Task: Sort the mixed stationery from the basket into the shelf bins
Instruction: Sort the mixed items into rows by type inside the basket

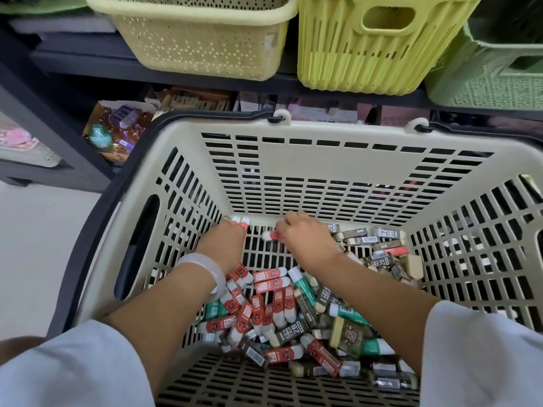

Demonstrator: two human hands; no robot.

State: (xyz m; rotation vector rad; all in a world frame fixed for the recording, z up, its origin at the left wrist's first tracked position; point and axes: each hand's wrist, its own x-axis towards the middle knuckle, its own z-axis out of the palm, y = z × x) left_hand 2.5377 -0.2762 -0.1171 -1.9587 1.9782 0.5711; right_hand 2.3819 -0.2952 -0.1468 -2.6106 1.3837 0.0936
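A beige slotted shopping basket [332, 160] with a black rim holds a heap of wrapped erasers [296, 321]: red-and-white, teal-and-white, and dark ones marked 2B [382, 261]. Both my hands reach down to the basket's far floor. My left hand [224, 245] holds red-and-white erasers [240, 221] whose ends stick out past the fingers. My right hand [307, 237] pinches another red-and-white eraser [271, 235] against the basket floor. A pale bangle [205, 267] circles my left wrist.
On the dark shelf above the basket stand a pale yellow perforated bin [199, 39], a lime slatted bin [373, 51] and a green bin [499, 74]. Boxes of goods [117, 130] fill the lower shelf behind the basket. White floor [35, 245] lies to the left.
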